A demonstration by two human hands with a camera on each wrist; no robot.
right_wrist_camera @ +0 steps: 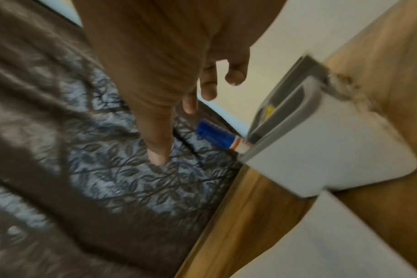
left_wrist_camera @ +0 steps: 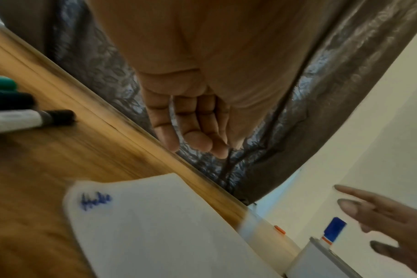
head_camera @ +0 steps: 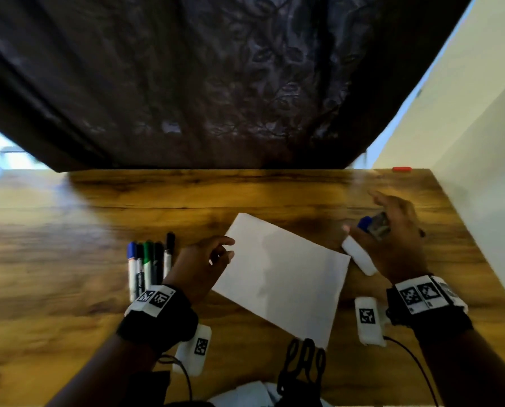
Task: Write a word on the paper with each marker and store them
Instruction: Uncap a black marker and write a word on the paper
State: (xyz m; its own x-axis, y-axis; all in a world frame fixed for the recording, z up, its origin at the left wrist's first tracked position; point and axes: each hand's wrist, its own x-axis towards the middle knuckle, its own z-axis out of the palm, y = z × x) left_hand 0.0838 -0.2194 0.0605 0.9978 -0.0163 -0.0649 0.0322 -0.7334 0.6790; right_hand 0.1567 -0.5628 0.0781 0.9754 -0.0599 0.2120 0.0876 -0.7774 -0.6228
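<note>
Head view is showing a glossy wooden table with dark grain (head_camera: 69, 259) running up to a dark curtain with a leaf pattern (head_camera: 216, 83), while a plain pale wall (head_camera: 480, 142) is closing in the right side. A small orange object (head_camera: 401, 169) is lying at the far right edge of the table, against the wall. A white rectangular sheet of paper (head_camera: 283, 277) is lying tilted at the middle of the surface; the left wrist view is showing a blue scribbled word (left_wrist_camera: 95, 201) near one of its corners. The left hand (head_camera: 201, 265) is hovering at the sheet's left edge, its fingers loosely curled and holding nothing. Just left of it, a row of capped markers with blue, green and black caps (head_camera: 150, 265) is lying side by side on the wood. To the right of the paper, a white rectangular pencil case with a grey opening (head_camera: 359, 258) is resting on the table, with a blue-capped marker (head_camera: 365, 223) sticking out of its open end. The right hand (head_camera: 398, 239) is spreading above that case, fingers straight and released, gripping nothing. Black cables (head_camera: 304, 365) are trailing across the near edge.
</note>
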